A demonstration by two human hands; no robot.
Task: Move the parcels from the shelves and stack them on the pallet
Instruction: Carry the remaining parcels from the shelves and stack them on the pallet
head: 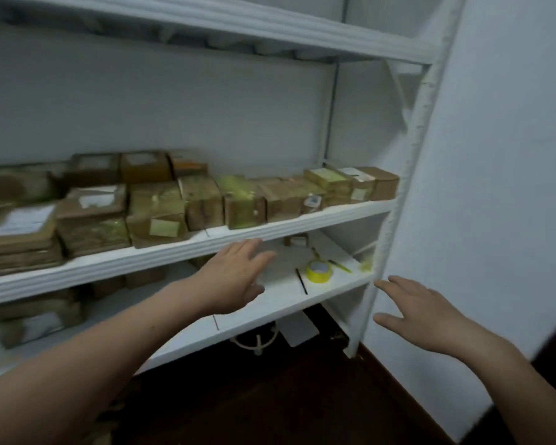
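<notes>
Several brown cardboard parcels (203, 203) stand in rows on the middle board of a white shelf unit (302, 216), some wrapped in yellow tape. More parcels (36, 313) lie on the lower board at the left. My left hand (238, 277) reaches forward with straight fingers, just below the middle board's front edge, holding nothing. My right hand (421, 316) hovers open and empty in front of the shelf's right upright (398, 200). No pallet is in view.
A yellow tape roll (318, 271), a black pen (301, 281) and a small box (297, 239) lie on the lower board at the right. A white wall (501, 155) closes the right side. Dark floor (270, 396) lies below, with white cable under the shelf.
</notes>
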